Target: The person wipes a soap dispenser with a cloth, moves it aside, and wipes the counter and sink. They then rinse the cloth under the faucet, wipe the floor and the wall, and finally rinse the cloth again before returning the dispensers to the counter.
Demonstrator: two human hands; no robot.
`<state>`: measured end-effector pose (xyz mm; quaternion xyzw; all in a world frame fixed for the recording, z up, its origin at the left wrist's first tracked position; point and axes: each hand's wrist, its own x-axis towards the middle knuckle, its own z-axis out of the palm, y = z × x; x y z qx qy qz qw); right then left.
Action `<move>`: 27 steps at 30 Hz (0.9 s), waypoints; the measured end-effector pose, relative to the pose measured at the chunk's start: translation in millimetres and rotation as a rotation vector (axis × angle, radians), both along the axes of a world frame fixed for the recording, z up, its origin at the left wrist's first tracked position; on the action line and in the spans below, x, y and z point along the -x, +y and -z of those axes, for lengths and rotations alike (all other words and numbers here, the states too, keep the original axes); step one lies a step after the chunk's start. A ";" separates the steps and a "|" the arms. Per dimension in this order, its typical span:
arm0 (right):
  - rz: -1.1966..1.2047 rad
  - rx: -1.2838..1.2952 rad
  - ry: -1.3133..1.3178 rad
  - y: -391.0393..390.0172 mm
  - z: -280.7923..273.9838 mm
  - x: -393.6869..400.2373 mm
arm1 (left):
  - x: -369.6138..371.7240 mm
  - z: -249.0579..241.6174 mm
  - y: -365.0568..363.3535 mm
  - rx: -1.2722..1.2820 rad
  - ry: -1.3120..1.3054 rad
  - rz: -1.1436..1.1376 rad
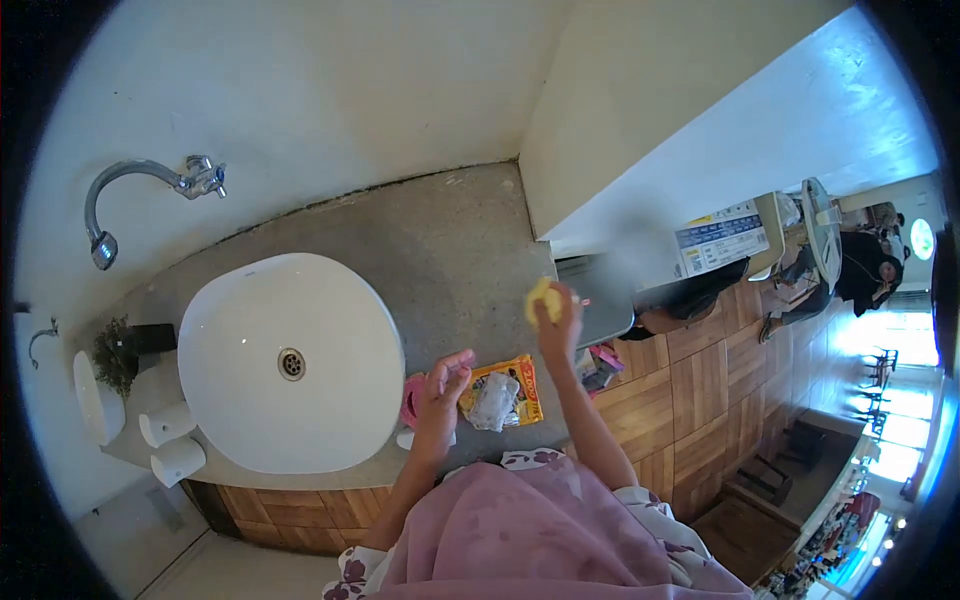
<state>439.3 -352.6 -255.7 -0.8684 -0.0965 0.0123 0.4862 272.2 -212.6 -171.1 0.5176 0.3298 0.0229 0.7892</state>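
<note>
While the fingers of my right hand [563, 320] are closed around a soft-looking yellow thing [541, 298], I have it raised by the right edge of the grey surface [450, 245]. Both that hand and the yellow thing are blurred, so I cannot tell whether it is a sponge or a cloth. My left hand [440, 395] is partly open, the fingers loosely bent and the palm turned toward the right, and I see nothing held in it. It is between the white basin [290, 420] and a yellow printed packet [529, 388], with a crumpled clear plastic wrapper [492, 403] lying across the packet. Just left of this hand, a pink thing [411, 398] shows beside the basin's rim, partly hidden by my fingers and wrist.

On the basin's far left side I have a dark pot [153, 338] with a small leafy plant [115, 355], and near it two white, rounded objects [172, 440] set close together. A curved metal tap [135, 170] comes out of the wall above. Off to my right, a box with blue and white print [725, 245] sits well apart from my hands, and a person in dark clothes [862, 265] is farther back.
</note>
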 end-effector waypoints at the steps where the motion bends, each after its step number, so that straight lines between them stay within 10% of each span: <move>1: 0.020 0.100 -0.231 -13.0 4.6 -6.0 | 4.0 0.6 1.8 0.012 0.020 -0.019; 27: -0.071 0.420 -0.108 8.8 -1.1 11.2 | -16.5 22.8 -8.0 0.100 0.097 -0.005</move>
